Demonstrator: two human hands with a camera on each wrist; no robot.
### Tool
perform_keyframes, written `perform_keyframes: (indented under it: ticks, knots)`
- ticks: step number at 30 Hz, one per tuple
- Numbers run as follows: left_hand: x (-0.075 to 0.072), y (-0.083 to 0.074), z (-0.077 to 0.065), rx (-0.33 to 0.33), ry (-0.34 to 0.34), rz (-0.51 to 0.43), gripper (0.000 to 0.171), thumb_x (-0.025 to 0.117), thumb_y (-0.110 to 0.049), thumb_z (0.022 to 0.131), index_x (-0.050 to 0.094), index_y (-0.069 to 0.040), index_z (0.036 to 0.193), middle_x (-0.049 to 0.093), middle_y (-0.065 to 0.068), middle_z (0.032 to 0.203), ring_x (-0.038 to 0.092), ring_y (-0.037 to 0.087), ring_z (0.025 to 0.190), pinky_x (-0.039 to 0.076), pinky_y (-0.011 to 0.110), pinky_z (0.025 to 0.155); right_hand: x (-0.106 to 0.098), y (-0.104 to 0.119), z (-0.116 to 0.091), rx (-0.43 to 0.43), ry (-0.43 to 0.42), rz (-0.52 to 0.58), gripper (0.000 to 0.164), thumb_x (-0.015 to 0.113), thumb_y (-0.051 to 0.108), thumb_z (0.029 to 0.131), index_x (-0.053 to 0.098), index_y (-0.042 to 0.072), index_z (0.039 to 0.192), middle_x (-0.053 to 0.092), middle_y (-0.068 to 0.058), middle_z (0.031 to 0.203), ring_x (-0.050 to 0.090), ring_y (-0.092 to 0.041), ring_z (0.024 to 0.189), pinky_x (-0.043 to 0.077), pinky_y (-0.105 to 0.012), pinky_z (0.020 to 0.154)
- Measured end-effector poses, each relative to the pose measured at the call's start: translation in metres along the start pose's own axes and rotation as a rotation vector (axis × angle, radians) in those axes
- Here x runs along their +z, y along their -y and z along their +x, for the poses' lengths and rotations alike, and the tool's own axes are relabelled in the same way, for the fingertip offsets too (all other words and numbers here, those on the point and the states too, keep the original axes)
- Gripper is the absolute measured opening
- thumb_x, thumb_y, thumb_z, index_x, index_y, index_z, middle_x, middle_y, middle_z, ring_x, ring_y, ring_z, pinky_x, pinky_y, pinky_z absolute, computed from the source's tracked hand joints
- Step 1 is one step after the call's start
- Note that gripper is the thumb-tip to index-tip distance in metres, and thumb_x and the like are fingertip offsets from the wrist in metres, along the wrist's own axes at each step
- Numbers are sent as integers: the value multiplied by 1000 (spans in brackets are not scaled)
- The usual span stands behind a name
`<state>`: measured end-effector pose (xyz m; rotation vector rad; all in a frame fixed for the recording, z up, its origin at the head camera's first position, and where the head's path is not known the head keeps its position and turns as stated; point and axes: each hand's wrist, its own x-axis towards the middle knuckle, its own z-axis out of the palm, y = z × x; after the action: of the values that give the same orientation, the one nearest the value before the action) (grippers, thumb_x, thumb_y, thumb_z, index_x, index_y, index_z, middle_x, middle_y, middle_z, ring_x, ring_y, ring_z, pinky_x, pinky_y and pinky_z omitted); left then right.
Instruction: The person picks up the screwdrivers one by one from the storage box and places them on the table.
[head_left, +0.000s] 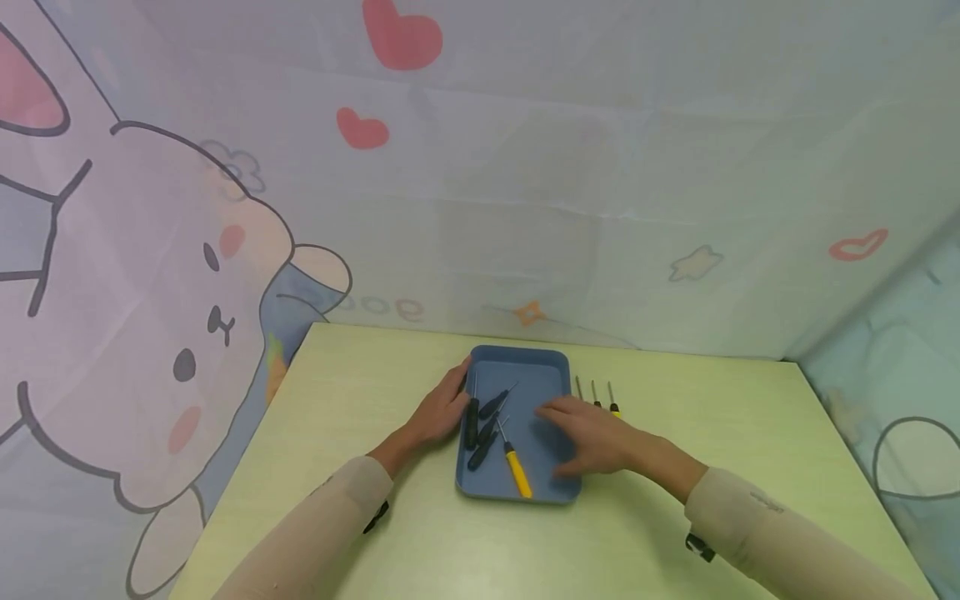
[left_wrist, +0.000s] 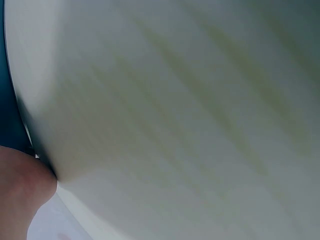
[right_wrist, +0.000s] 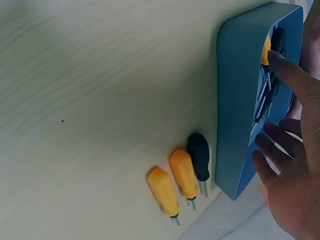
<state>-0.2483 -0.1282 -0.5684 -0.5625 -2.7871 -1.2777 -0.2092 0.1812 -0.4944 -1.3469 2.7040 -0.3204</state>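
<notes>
A blue tray [head_left: 551, 375] holds a yellow-handled screwdriver [head_left: 518, 473] and several black-handled screwdrivers [head_left: 472, 425] that lie on its left side. My left hand [head_left: 435, 412] rests against the tray's left side, its fingers along the rim. Over the right part of the tray, my right hand [head_left: 596, 435] is spread with thumb and fingers apart, holding nothing. From the right wrist view, its thumb [right_wrist: 290, 70] overlaps the yellow handle inside the tray. Just right of the tray lie a black-handled screwdriver [right_wrist: 199, 156] and two yellow-handled screwdrivers [right_wrist: 170, 195], partly hidden by my right hand in the head view.
The tray stands on a pale wood-grain table [head_left: 360, 367] near its far edge. Behind it hangs a light cloth [head_left: 540, 167] with hearts and a cartoon rabbit [head_left: 150, 333]. The cloth continues on the right side.
</notes>
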Motion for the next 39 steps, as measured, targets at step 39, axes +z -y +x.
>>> perform_keyframes:
  ticks: [39]
  knots:
    - [-1, 0, -1, -10, 1, 18, 62, 41, -14, 102, 20, -14, 160, 29, 2, 161, 28, 26, 147, 27, 41, 117, 27, 21, 27, -66, 124, -19, 97, 81, 56, 73, 43, 11, 150, 45, -3, 148, 42, -24, 135, 40, -41, 108]
